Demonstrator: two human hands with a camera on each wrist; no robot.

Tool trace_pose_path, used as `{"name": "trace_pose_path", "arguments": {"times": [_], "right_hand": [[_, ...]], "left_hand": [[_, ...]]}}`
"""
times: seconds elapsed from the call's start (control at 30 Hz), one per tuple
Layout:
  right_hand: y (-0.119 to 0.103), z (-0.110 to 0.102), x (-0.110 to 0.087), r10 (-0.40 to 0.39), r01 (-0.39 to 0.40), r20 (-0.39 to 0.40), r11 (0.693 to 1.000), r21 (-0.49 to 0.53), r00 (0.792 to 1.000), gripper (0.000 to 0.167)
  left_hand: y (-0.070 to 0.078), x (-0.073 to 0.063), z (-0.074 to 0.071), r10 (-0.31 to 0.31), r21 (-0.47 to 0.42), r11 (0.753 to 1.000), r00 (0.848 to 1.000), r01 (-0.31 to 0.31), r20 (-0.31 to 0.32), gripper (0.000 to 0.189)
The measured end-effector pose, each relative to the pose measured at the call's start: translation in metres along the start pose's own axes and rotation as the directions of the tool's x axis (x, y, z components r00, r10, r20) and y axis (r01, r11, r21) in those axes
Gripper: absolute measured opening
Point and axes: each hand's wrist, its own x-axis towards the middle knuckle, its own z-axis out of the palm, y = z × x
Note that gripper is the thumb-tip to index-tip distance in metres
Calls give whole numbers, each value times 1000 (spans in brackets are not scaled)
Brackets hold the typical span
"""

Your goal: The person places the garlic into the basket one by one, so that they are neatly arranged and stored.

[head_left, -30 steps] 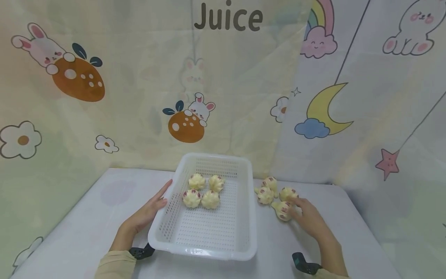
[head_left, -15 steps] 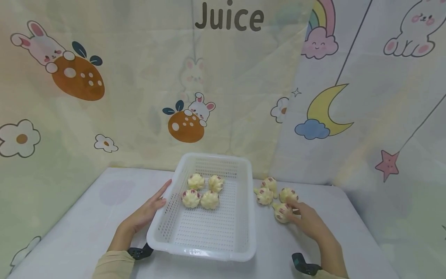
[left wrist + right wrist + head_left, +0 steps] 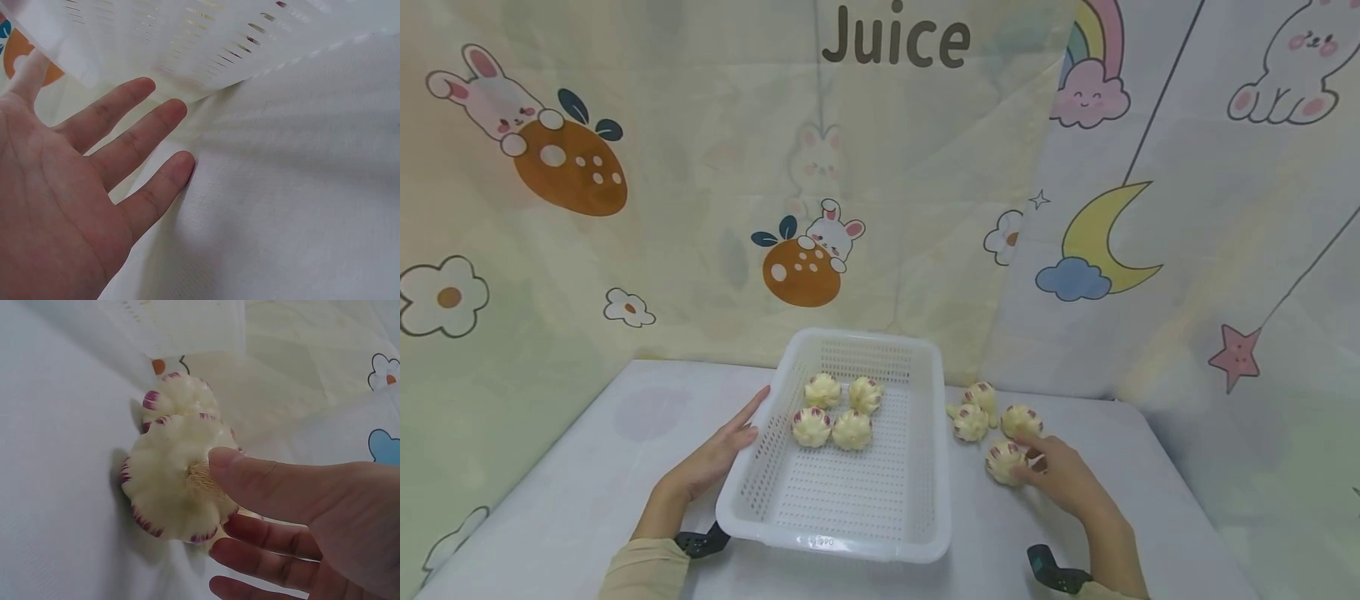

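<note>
My left hand [image 3: 711, 458] lies along the left side of the white plastic basket [image 3: 936, 467], fingers straight and touching its rim. In the left wrist view the palm and spread fingers [image 3: 134, 147] show below the basket's slotted wall. My right hand [image 3: 1063, 475] pinches a garlic bulb [image 3: 1004, 463] on the table to the right of the basket. In the right wrist view the thumb presses by the root tuft of this bulb [image 3: 165, 487], and the other fingertips are at its lower edge, partly behind it. Several garlic bulbs [image 3: 852, 430] sit in the basket's left half.
Three more garlic bulbs [image 3: 971, 422] lie close together between the basket and the right hand. The white-covered table [image 3: 700, 383] ends at a printed cloth backdrop [image 3: 910, 208]. Dark wrist cameras [image 3: 1057, 571] are strapped to both wrists.
The bulb at my right hand has turned, its stem end no longer pointing left into view, and my fingers have closed in on it. The left hand and basket have barely moved.
</note>
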Motion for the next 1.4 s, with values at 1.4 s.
{"name": "trace_pose_path", "arguments": {"times": [1.4], "right_hand": [[2, 14, 5, -43, 41, 20, 994, 99, 999, 58]], "left_hand": [[-1, 0, -1, 1, 3, 1000, 1000, -1, 6, 55]]}}
